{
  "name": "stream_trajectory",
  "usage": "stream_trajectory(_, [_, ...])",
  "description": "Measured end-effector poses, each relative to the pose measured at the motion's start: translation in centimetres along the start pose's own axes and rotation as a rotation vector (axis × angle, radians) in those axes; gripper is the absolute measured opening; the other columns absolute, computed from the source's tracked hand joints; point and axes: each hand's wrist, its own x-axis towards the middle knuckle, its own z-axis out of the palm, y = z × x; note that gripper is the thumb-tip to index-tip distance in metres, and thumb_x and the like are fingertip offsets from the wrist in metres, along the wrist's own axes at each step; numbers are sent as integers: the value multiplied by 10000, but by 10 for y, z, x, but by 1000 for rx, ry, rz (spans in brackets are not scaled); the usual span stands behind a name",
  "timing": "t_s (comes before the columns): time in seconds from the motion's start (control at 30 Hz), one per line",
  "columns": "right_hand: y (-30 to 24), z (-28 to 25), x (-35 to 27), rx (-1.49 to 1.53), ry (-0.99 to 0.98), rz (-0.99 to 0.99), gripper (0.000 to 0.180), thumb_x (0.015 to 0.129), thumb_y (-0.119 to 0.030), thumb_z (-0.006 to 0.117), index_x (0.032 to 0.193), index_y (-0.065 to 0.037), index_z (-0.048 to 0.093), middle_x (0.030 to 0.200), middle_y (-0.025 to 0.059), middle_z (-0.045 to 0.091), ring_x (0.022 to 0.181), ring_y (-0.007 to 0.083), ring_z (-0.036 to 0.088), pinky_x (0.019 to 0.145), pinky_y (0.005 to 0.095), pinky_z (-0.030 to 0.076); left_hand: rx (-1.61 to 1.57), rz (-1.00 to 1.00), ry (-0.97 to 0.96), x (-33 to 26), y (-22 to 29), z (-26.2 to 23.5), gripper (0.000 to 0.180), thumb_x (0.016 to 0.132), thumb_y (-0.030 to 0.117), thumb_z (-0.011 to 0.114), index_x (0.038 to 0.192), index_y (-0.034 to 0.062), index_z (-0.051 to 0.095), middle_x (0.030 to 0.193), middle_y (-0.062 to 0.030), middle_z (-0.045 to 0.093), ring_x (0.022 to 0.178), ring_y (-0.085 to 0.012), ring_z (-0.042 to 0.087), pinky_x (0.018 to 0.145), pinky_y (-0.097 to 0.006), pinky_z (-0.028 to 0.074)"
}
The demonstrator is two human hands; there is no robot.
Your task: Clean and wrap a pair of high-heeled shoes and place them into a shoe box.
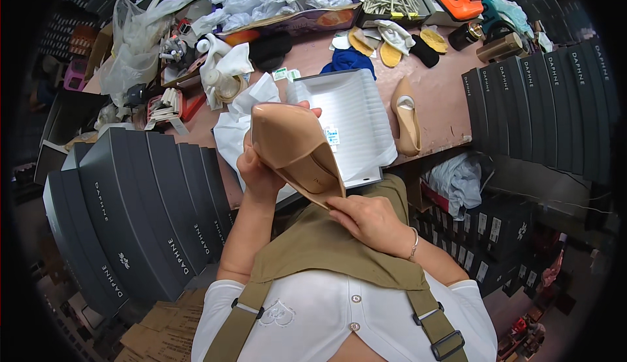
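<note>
On the worktop (pixel 444 117), a shoe (pixel 409 130) is lying right of an open box (pixel 362 110); another shoe (pixel 287 133) is being held before it. Bags (pixel 241 3) are filling a carton (pixel 294 25) behind; stacked boxes (pixel 130 218) are flanking the left.

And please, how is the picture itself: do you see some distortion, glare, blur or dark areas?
In the head view, fisheye distortion curves the left boxes and right boxes, and the corners go black; also in the head view, a soft shine near the toe of the held shoe, with no obvious blur there, while the lower boxes look dim.
</note>
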Motion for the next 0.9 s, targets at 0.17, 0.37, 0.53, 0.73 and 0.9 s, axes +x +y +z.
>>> stream_trajectory(0.17, [-3, 14, -2, -9, -22, -2, 155, 858, -154, 621, 961, -38, 618, 762, 116, 633, 671, 287, 622, 588, 371, 495, 72, 39, -81, -7, 5, 2, 835, 766, 563, 625, 1267, -83, 457, 1287, -275, 485, 1190, -407, 503, 955, -486, 468])
stream_trajectory(0.37, [-3, 22, -1, 116, -10, -23, 102, 847, -112, 601, 901, -26, 601, 762, 142, 623, 676, 312, 615, 591, 380, 491, 111, 73, -67, -17, 15, 5, 806, 749, 543, 675, 1228, -83, 507, 1251, -282, 523, 1151, -391, 545, 956, -472, 468])
stream_trajectory(0.53, [-5, 20, 0, 330, 15, 74, 68, 848, -70, 583, 849, -2, 580, 682, 100, 578, 565, 189, 547, 547, 292, 449, 179, 200, -26, -21, 17, 3, 811, 773, 552, 615, 1266, -74, 465, 1265, -278, 506, 1176, -395, 521, 952, -481, 467])
stream_trajectory(0.73, [7, -5, -15, 711, -230, 175, 135, 904, -122, 569, 822, -15, 570, 631, -17, 517, 571, 45, 447, 513, 219, 374, -218, 209, 263, -16, 30, -13, 737, 823, 547, 513, 1338, 28, 420, 1276, -215, 507, 1158, -414, 511, 880, -542, 502])
stream_trajectory(0.9, [22, -24, -28, 845, -304, 309, 199, 937, -176, 559, 803, -30, 571, 619, -25, 526, 499, 33, 446, 460, 194, 359, -432, 221, 306, -6, 35, -14, 685, 830, 531, 518, 1308, 44, 459, 1217, -187, 550, 1133, -395, 531, 862, -550, 505])
